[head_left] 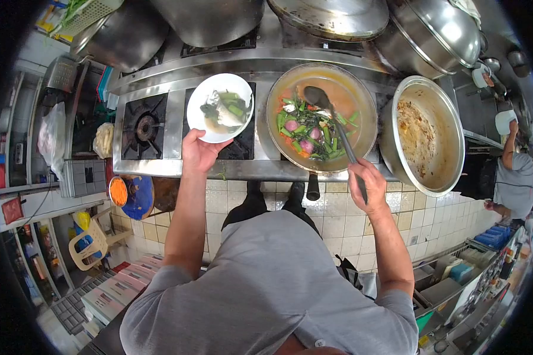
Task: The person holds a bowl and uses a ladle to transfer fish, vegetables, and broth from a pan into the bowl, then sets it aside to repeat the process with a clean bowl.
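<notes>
A white bowl (pixel 198 94) rests in my left hand (pixel 199 154), which grips its near rim above the stove. Inside lie a piece of silvery fish (pixel 226 111), green vegetable pieces and some broth. My right hand (pixel 370 184) is closed around the handle of a black ladle (pixel 318 97). The ladle's head dips into a wide pan (pixel 270 121) to the right of the bowl. Orange-brown broth (pixel 340 83) fills the pan, with green stalks, dark leaves, purple onions (pixel 307 146) and red-orange bits gathered mostly at the near side. Its black handle (pixel 313 187) points toward me.
A large metal pot (pixel 451 139) with rice-like residue leans close on the right. Big pots (pixel 207 21) and a lid (pixel 331 15) line the back. At left are a burner (pixel 146 128) and shredded carrot (pixel 118 191). Another person (pixel 515 177) stands far right.
</notes>
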Demonstrator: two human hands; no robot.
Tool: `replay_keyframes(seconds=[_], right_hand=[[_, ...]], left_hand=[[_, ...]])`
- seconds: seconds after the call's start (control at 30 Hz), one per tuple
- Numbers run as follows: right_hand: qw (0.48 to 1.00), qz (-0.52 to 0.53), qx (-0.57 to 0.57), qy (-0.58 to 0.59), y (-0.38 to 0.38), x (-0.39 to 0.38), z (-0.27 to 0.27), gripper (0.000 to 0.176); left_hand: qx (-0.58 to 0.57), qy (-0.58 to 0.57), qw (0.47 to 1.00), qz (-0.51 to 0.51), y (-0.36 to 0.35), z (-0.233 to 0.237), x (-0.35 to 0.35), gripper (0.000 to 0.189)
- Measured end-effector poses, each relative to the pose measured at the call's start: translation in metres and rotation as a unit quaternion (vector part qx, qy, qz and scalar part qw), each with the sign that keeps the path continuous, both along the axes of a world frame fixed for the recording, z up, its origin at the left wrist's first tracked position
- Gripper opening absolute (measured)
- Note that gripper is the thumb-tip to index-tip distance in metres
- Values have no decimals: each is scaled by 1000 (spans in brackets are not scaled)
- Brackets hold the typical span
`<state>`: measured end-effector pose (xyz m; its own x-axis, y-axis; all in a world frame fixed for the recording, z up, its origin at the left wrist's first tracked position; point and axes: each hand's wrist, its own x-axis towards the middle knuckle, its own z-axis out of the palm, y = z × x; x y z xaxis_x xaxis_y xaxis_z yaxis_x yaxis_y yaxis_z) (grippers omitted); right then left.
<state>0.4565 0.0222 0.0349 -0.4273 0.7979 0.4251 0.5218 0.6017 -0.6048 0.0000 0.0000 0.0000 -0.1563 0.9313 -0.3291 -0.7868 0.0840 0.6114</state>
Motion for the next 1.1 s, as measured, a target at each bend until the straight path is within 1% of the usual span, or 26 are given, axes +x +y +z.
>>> replay_keyframes(seconds=[0.07, 0.1, 0.2, 0.3, 0.43, 0.53, 0.67, 0.77, 0.8, 0.9, 1.0, 1.03, 1.1], right_hand=[[999, 30, 9, 10, 9, -15, 6, 25], [999, 37, 26, 23, 26, -34, -2, 25], [997, 66, 11, 33, 39, -54, -4, 24], [997, 68, -16, -39, 54, -53, 3, 24], [985, 65, -19, -159, 68, -41, 16, 23], [989, 47, -22, -137, 77, -30, 24, 22], [998, 0, -33, -57, 77, -8, 38, 22], [999, -14, 15, -40, 70, 15, 43, 21], [998, -40, 16, -51, 63, 17, 49, 21], [996, -59, 32, -52, 60, 31, 25, 21], [996, -90, 23, -19, 63, 33, -5, 14], [991, -117, -39, 51, 64, 33, -17, 12], [954, -166, -161, 190, 67, 27, -35, 9]], left_hand=[[7, -8, 1000, 3, -4, 0, 1, 70], [21, -2, 1000, 1, 6, 3, -11, 70], [3, -19, 1000, -1, -14, 4, -13, 70], [2, -20, 1000, 2, -17, 0, -11, 70], [3, -20, 1000, 14, -23, -7, -13, 70], [6, -18, 1000, 20, -27, -8, -19, 70], [2, -3, 1000, 21, -32, -8, -27, 69], [-4, 4, 999, 34, -35, -5, -28, 69], [-7, 11, 999, 42, -36, -2, -25, 70], [-6, -1, 999, 33, -40, -12, -32, 71], [0, 3, 1000, 14, -39, -15, -33, 72], [-2, 9, 1000, 10, -38, -15, -32, 72], [-6, 21, 1000, 2, -37, -14, -31, 71]])
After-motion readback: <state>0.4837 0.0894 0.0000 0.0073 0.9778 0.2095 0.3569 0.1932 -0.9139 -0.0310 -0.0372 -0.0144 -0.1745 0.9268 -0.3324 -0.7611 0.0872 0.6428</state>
